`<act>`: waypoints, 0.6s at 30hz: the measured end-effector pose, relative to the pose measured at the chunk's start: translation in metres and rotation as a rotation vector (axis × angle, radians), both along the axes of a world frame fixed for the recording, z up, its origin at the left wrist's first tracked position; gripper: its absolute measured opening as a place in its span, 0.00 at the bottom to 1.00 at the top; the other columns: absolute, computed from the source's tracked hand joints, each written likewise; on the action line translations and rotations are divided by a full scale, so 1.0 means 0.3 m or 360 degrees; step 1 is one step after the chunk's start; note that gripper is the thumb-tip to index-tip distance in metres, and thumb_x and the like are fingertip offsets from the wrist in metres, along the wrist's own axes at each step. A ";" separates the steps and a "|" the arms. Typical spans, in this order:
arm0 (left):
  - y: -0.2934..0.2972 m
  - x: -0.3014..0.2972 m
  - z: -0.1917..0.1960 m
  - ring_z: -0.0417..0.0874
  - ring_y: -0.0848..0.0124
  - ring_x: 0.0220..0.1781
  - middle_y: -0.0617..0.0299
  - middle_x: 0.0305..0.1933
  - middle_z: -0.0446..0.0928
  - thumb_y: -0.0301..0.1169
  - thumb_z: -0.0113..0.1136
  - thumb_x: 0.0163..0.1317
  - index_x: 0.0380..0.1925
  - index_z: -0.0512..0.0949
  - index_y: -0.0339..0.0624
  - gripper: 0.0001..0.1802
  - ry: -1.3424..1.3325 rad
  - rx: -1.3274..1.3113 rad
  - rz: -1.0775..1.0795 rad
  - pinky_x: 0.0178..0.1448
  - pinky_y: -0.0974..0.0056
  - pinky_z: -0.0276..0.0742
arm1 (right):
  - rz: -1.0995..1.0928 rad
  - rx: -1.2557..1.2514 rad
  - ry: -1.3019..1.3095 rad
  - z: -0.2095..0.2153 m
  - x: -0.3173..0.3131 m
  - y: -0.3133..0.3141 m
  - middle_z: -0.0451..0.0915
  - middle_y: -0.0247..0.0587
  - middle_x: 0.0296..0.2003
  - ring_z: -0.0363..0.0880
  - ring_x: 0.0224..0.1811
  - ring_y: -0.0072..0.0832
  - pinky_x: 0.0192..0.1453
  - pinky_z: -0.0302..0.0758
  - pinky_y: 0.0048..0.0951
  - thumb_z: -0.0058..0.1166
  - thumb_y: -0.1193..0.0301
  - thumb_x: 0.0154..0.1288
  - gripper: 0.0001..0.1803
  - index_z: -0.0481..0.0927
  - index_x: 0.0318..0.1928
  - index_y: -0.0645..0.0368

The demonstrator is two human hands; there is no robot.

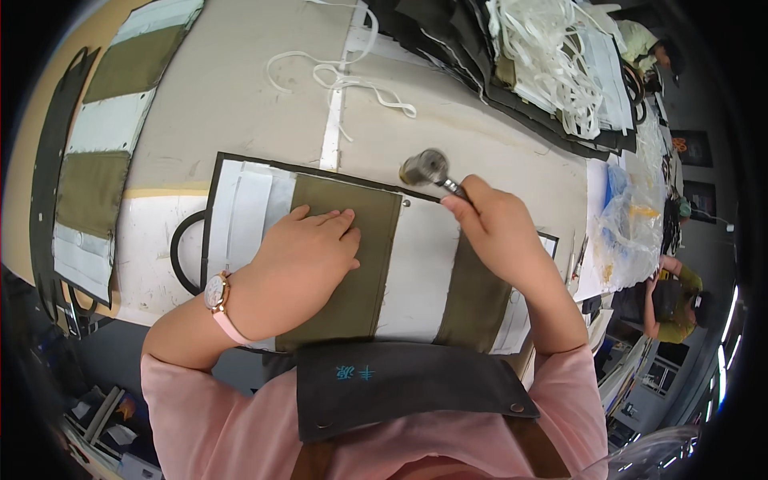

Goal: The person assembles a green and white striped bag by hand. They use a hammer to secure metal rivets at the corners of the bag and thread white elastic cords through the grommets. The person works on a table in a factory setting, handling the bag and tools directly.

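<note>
A flat fabric panel (420, 276) lies before me, with olive and white sections and a dark border. A small round metal stud (406, 203) shows near its far edge. My left hand (310, 250) rests palm down on an olive section, fingers stretched out. My right hand (498, 228) grips the handle of a hammer (426, 168) with a round metal head. The head is slightly blurred and appears just beyond the panel's far edge; I cannot tell whether it touches anything. A black loop handle (178, 250) sticks out from the panel's left side.
A similar panel (94, 172) lies at the far left. Dark panels (472, 80) are stacked at the back right, topped by tangled white strips (552, 56). Loose white cord (344, 68) lies at the back. A clear plastic bag (632, 220) is at the right; another person (680, 308) is beyond.
</note>
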State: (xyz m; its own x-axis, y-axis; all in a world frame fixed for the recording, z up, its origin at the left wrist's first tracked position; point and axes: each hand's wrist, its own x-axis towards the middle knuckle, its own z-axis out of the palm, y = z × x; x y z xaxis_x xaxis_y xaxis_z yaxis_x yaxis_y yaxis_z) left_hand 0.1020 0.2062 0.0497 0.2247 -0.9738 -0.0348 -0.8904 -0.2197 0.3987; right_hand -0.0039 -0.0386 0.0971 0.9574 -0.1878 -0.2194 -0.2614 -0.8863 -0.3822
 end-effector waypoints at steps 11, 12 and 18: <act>-0.020 0.017 0.012 0.83 0.57 0.51 0.52 0.48 0.81 0.35 0.66 0.59 0.49 0.79 0.37 0.20 0.0183 0.0207 -0.0095 0.54 0.55 0.80 | 0.0518 -0.0085 -0.0148 -0.202 0.325 0.277 0.79 0.45 0.19 0.81 0.22 0.45 0.25 0.76 0.42 0.50 0.55 0.75 0.21 0.75 0.33 0.62; -0.018 0.018 0.014 0.83 0.57 0.49 0.53 0.46 0.81 0.34 0.66 0.59 0.48 0.79 0.37 0.19 0.0186 0.0150 -0.0056 0.52 0.55 0.80 | 0.0540 -0.0076 -0.0132 -0.178 0.336 0.279 0.79 0.46 0.19 0.81 0.23 0.46 0.26 0.75 0.42 0.50 0.55 0.74 0.21 0.74 0.33 0.61; -0.004 0.025 0.021 0.84 0.55 0.42 0.49 0.48 0.82 0.33 0.64 0.60 0.42 0.79 0.35 0.14 0.0210 -0.0060 0.0004 0.48 0.56 0.79 | 0.0397 -0.0018 -0.0296 -0.104 0.229 0.223 0.78 0.48 0.19 0.81 0.24 0.48 0.28 0.75 0.45 0.50 0.55 0.74 0.21 0.73 0.33 0.62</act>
